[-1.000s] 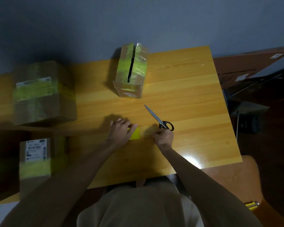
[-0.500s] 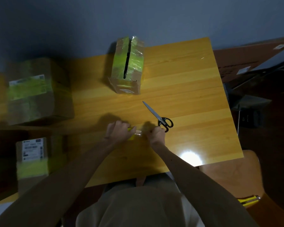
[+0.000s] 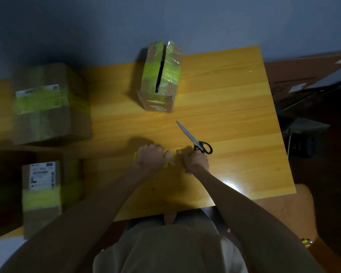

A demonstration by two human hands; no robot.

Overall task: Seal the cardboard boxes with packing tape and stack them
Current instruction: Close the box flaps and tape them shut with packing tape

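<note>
the table [image 3: 234, 107] holds the far taped box [image 3: 45, 103] at its left, with the near taped box [image 3: 41, 194] nearer. the unsealed box [image 3: 159, 75] stands far centre where it stood a second ago, long axis near-to-far, its open top seam pointing at the person. the hands have drawn together. the left hand [image 3: 150, 158] is clenched round the yellow tape roll [image 3: 135, 157]. the right hand [image 3: 195, 160] grips the clear tape strip [image 3: 172, 160], so tape is likely still being freed. the scissors [image 3: 195, 140] lie just right, blades aimed far-left.

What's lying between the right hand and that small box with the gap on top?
Scissors on bare tabletop, blades toward the box, handles by the right hand; head view.
</note>
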